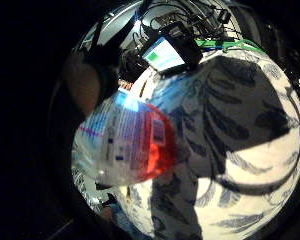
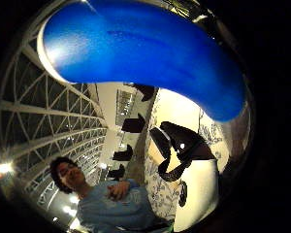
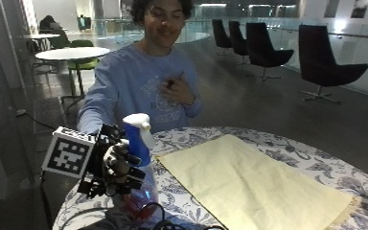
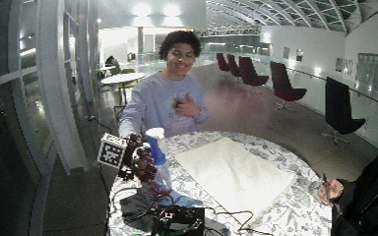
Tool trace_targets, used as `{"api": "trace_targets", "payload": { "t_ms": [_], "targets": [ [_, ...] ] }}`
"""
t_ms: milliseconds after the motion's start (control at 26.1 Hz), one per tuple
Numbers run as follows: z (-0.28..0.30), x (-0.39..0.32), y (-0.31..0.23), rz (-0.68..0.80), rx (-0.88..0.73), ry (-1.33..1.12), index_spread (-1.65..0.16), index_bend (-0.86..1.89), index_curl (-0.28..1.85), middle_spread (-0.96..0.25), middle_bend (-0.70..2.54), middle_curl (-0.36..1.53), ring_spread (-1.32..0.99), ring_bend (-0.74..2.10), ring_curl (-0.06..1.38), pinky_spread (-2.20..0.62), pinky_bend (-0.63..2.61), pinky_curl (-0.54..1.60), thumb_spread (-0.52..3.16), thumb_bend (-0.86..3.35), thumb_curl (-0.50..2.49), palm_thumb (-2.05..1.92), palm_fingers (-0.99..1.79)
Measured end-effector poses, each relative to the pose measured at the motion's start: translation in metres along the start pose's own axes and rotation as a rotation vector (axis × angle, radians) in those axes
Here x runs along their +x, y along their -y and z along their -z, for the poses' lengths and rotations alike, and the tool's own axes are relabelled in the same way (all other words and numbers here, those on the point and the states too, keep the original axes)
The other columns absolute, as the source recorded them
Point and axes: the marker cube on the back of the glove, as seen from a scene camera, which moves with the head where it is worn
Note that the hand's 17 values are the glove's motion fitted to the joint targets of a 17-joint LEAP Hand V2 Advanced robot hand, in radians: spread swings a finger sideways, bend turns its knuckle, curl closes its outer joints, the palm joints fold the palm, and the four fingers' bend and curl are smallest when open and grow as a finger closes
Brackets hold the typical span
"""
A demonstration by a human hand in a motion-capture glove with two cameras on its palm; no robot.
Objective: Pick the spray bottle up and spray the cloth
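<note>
One spray bottle [image 3: 138,143] is the thing in hand here: the gloved right hand [image 3: 117,165] has its fingers curled round the blue neck, holding the bottle upright above the near left edge of the round table [image 3: 311,148], with the white nozzle top above the hand and the clear body with reddish liquid below it. In the little-finger palm view the bottle's body [image 1: 127,142] fills the middle, and it carries a white label with blue and pink printing and a small barcode-like block, but none of the writing can be read. The thumb-side palm view is largely taken up by the blue part of the bottle [image 2: 145,51], close against the palm. To the right of the bottle, a pale yellow cloth [image 3: 247,179] lies flat on the table, spread out over a tablecloth [image 3: 171,139] printed with dark leaf shapes; bottle and cloth are apart, the bottle just beside the cloth's left end. The person's bare left hand [image 3: 181,88] rests against their chest. At the near edge of the table, below the bottle, sit black cables [image 4: 235,216] and a small device with a lit screen [image 1: 165,54]. Behind the table stand several dark swivel chairs [image 3: 327,64] on the open floor, well apart from it.
</note>
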Motion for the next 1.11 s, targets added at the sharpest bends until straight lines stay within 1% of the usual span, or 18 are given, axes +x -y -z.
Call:
{"api": "trace_targets", "payload": {
  "t_ms": [38,115,153,230,383,498,651,805,881,1111],
  "targets": [
    [-0.002,0.001,0.002,0.009,0.008,-0.002,-0.34,0.07,0.18,-0.07,0.32,0.41,-0.05,0.5,0.39,0.18,0.37,0.36,0.98,-0.02,0.31,0.69,0.77],
    [-0.006,0.002,0.005,0.035,0.031,-0.017,-0.33,0.07,0.17,-0.08,0.32,0.4,-0.05,0.5,0.37,0.15,0.38,0.35,0.97,-0.02,0.31,0.7,0.82],
    [-0.007,0.003,0.006,0.053,0.046,-0.028,-0.32,0.12,0.19,-0.08,0.32,0.41,-0.06,0.49,0.37,0.08,0.44,0.37,0.98,0.03,0.33,0.78,0.96],
    [-0.007,0.003,0.008,0.095,0.077,-0.049,-0.31,0.1,0.18,-0.08,0.31,0.4,-0.08,0.48,0.36,0.02,0.46,0.37,0.98,0.04,0.35,0.83,1.04],
    [-0.002,-0.005,0.007,0.19,0.091,-0.05,-0.28,0.07,0.19,-0.09,0.31,0.42,-0.08,0.53,0.39,-0.06,0.5,0.4,0.93,0.05,0.4,0.89,1.09],
    [0.003,-0.022,0.005,0.208,0.094,-0.022,-0.26,0.07,0.19,-0.1,0.31,0.43,-0.07,0.58,0.41,-0.11,0.54,0.43,0.88,0.03,0.43,0.91,1.17],
    [0.001,-0.048,-0.004,0.177,-0.012,-0.069,-0.24,0.08,0.19,-0.1,0.33,0.44,-0.07,0.6,0.42,-0.16,0.57,0.44,0.84,0.01,0.46,0.92,1.19],
    [-0.012,-0.066,-0.019,0.149,-0.219,-0.141,-0.23,0.09,0.19,-0.1,0.34,0.45,-0.07,0.61,0.43,-0.19,0.59,0.45,0.82,-0.02,0.48,0.92,1.18],
    [-0.019,-0.075,-0.023,0.147,-0.295,-0.177,-0.23,0.09,0.2,-0.1,0.35,0.46,-0.07,0.62,0.43,-0.2,0.59,0.45,0.81,-0.02,0.49,0.92,1.18],
    [-0.025,-0.112,-0.017,0.16,-0.406,-0.251,-0.22,0.1,0.2,-0.1,0.36,0.47,-0.06,0.62,0.43,-0.21,0.58,0.45,0.81,-0.02,0.52,0.92,1.18]
  ]
}}
